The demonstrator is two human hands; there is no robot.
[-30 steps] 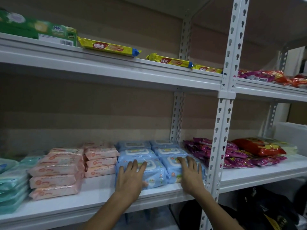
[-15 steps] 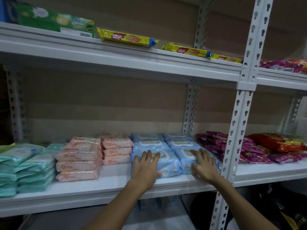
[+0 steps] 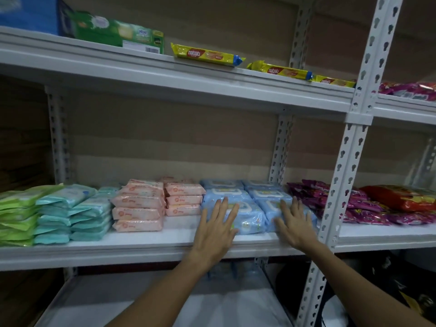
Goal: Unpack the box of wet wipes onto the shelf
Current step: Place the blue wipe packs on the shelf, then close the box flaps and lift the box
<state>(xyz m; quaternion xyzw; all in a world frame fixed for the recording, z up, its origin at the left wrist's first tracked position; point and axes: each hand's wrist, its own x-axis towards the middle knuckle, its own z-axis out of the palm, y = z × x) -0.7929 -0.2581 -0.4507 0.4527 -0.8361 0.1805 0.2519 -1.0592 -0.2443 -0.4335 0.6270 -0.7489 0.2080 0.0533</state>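
The head view shows both bare hands laid flat on the soft blue plastic packs of wet wipes point(image 3: 245, 208) at the front of the white metal middle shelf point(image 3: 146, 241). The left hand point(image 3: 215, 228) has its fingers spread wide over the front left pack, gripping nothing; the right hand point(image 3: 293, 224) is likewise splayed flat against the front right pack. Against half a second ago, the hands press the same two packs, but the camera has swung left, so the blue stacks sit further right in view. More of the pale green flat packs point(image 3: 16, 215) and teal packs point(image 3: 70, 213) now shows at the left, beside the pink stacked packs point(image 3: 141, 204). Purple snack bags point(image 3: 354, 204) lie just right of the blue wipes.
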